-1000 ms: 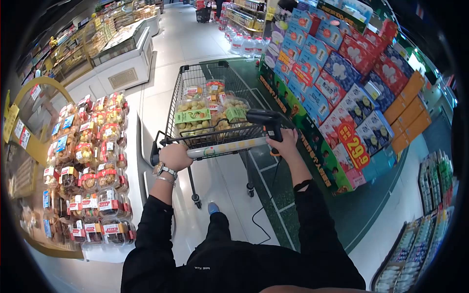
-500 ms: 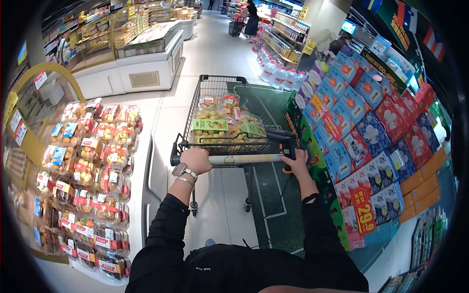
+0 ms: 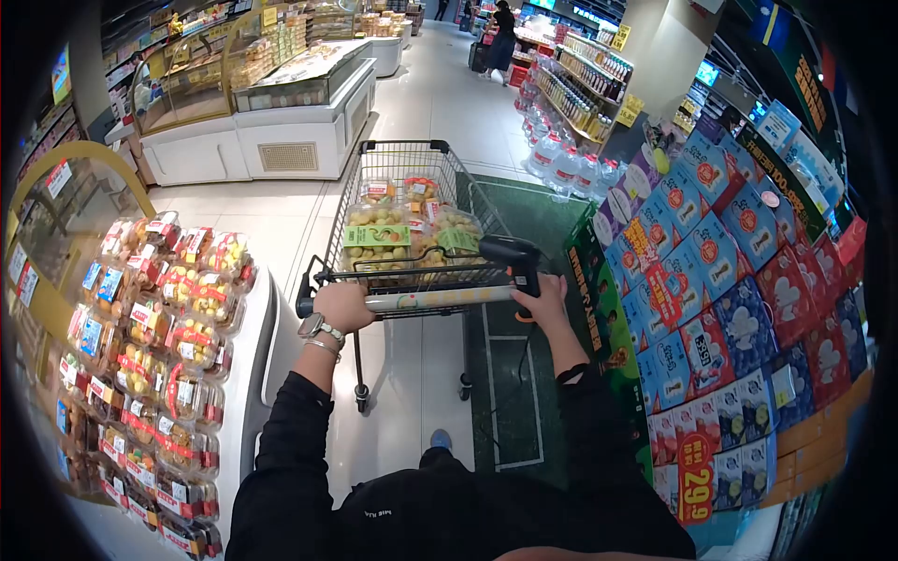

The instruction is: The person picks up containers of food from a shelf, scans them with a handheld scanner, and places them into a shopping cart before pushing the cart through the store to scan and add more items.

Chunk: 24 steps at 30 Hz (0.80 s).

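My left hand [image 3: 342,307], with a watch and bracelet at the wrist, is wrapped round the left end of the shopping cart handle [image 3: 440,298]. At the handle's right end, my right hand [image 3: 543,304] grips beside a black scanner-shaped device [image 3: 513,257]. The wire shopping cart [image 3: 491,217] stands in front of me. In its basket lie clear boxes of round yellowish items [image 3: 379,254] with green labels. Farther forward in the basket are smaller clear packs [image 3: 377,191] with red and white labels.
On my left, a white stand [image 3: 245,351] bears many clear food packs [image 3: 192,346]. Stacked colourful cartons [image 3: 673,280] line the right side. Ahead are a white display counter [image 3: 290,140], large water bottles [image 3: 564,168] and bottle shelves [image 3: 585,89]. A person [image 3: 500,42] stands far down the aisle.
The cart and both hands have shifted slightly left in view. The carton display on the right looks nearer, and one of my shoes now shows below the cart. Both hands keep their hold.
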Motion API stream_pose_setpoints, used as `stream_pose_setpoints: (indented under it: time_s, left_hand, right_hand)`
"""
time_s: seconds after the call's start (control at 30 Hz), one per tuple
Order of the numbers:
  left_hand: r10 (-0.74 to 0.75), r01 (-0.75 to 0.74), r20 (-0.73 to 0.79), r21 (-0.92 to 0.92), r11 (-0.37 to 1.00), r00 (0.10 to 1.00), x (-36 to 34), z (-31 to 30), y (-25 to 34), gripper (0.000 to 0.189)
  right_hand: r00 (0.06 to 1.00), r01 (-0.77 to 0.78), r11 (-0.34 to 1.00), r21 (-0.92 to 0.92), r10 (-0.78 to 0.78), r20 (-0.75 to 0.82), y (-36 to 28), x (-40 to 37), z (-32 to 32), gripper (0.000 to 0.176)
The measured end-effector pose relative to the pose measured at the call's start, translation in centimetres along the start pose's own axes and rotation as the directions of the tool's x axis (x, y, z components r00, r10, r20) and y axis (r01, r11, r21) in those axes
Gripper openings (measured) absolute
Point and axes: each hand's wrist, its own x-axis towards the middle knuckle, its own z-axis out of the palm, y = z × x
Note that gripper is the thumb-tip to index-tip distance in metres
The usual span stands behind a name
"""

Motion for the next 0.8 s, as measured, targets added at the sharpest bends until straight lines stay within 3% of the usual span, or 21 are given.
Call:
stream_pose_setpoints:
  time_s: [0.43, 0.8]
  left_hand:
    - [-0.241, 0.240, -0.069, -0.013, 0.971, 0.968, 14.8, -0.6, 1.4, 0.025]
    - [-0.424, 0.423, -0.126, -0.034, 0.906, 0.897, 25.5, -1.3, -0.1, 0.021]
  right_hand:
    - [0.977, 0.118, 0.991, 0.057, -0.126, 0.173, 3.1, 21.1, 4.6, 0.051]
    - [0.941, 0.197, 0.963, 0.182, -0.238, 0.241, 5.1, 38.7, 13.6, 0.055]
